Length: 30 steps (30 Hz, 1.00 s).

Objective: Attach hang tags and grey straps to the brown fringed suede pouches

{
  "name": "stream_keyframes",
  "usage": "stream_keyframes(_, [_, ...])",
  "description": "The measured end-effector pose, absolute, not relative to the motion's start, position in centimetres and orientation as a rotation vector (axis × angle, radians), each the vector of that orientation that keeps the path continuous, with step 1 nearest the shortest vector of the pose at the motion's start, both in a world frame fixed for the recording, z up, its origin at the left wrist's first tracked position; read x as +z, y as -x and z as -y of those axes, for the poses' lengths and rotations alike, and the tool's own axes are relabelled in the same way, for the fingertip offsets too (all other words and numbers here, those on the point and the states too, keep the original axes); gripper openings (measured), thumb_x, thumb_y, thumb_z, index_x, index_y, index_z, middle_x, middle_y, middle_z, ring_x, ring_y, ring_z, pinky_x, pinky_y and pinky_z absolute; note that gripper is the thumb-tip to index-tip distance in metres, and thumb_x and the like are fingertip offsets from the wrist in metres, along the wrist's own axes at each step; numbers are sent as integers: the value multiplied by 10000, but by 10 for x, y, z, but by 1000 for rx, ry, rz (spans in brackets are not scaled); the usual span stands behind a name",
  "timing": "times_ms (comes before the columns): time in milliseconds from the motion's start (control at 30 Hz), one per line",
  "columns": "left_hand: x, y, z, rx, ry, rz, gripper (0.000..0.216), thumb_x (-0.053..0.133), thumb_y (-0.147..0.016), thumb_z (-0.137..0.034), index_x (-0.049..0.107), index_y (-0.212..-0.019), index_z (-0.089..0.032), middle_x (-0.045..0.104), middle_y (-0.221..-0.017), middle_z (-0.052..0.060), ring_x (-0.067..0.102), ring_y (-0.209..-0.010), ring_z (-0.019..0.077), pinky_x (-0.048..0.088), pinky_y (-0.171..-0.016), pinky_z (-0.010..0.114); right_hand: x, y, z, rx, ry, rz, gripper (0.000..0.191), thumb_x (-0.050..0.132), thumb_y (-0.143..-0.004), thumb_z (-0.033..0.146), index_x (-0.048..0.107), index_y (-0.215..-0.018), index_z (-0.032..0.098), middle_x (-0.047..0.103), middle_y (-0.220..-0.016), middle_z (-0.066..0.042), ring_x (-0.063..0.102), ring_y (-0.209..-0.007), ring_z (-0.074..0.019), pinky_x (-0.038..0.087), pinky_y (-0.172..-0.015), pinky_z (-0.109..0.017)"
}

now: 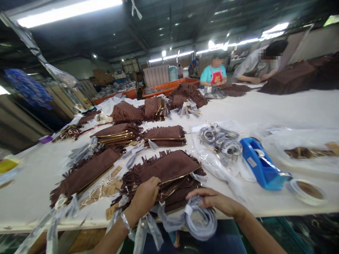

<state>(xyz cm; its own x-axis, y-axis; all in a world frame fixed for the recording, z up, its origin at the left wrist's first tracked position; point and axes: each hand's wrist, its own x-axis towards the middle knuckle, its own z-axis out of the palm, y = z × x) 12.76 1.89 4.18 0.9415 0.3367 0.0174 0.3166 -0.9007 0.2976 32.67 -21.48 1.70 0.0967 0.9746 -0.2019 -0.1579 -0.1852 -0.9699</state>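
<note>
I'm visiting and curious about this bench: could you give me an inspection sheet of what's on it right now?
Surface: long white table, crowded.
Job's things: stack of brown fringed pouches at the near edge; coiled wrapped strap.
Clutter: more pouch stacks, paper tags, blue tape dispenser, tape roll, bagged straps.
Grips: left hand on the top pouch; right hand holds the strap.
Cables: nothing seen.
Surroundings: two other people working at the far end; orange bins.
</note>
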Motion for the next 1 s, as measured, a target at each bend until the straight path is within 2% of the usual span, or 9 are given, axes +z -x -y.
stream_keyframes(167, [35, -124, -21, 217, -2796, -479, 214, 366, -939, -138, 534, -1050, -211, 607, -1007, 52, 613, -923, 203, 465, -808, 314, 2, -317, 164, 1238, 1187, 623, 412, 639, -753, 368, 651, -1141, 230, 684, -887, -11, 581, -645, -128, 436, -528, -204])
stream_keyframes(300, [29, -120, -20, 302, -2862, -446, 241, 341, -945, -127, 519, -1082, -215, 597, -1020, 58, 617, -925, 210, 486, -819, 339, -17, -300, 132, 977, 1424, 370, 402, 652, -760, 526, 607, -979, 191, 598, -645, 25, 499, -471, -115, 436, -430, -232])
stream_keyframes(400, [28, -120, -22, 347, -2875, -410, 253, 330, -946, -119, 511, -1093, -217, 596, -1027, 61, 618, -937, 215, 495, -833, 355, -28, -286, 123, 784, 1483, 205, 470, 680, -728, 576, 540, -969, 197, 602, -659, 16, 564, -533, -154, 498, -480, -280])
stream_keyframes(467, [29, -119, -24, 383, -2856, -417, 247, 340, -942, -119, 508, -1096, -214, 597, -1029, 64, 620, -940, 216, 501, -834, 356, -30, -278, 127, 737, 1396, 191, 508, 716, -711, 538, 509, -1027, 198, 637, -749, -9, 619, -647, -177, 538, -585, -310])
stream_keyframes(567, [31, -118, -27, 413, -2820, -422, 235, 355, -940, -124, 507, -1098, -211, 598, -1023, 65, 620, -942, 215, 503, -834, 354, -28, -265, 140, 772, 1244, 306, 619, 810, -617, 350, 485, -1122, 206, 659, -1002, -62, 645, -866, -194, 543, -773, -336])
stream_keyframes(667, [32, -118, -26, 375, -2831, -397, 243, 352, -942, -123, 514, -1098, -216, 597, -1010, 58, 621, -919, 214, 505, -812, 353, -24, -255, 149, 779, 1219, 513, 659, 740, -625, 158, 444, -1207, 241, 591, -1228, -71, 619, -1051, -203, 511, -908, -352])
stream_keyframes(800, [32, -118, -23, 340, -2863, -324, 278, 345, -928, -94, 522, -1097, -226, 599, -1033, 53, 623, -920, 212, 505, -795, 342, -24, -256, 147, 480, 1506, 688, 482, 481, -731, 62, 467, -1180, 236, 611, -1179, -52, 618, -1065, -183, 473, -944, -338])
stream_keyframes(1000, [30, -114, -26, 384, -2860, -281, 294, 361, -924, -85, 505, -1131, -236, 595, -1101, 54, 617, -971, 207, 495, -827, 332, -25, -274, 128, 288, 1907, 757, 291, 464, -809, 103, 456, -1082, 203, 681, -957, -54, 668, -833, -207, 463, -734, -293])
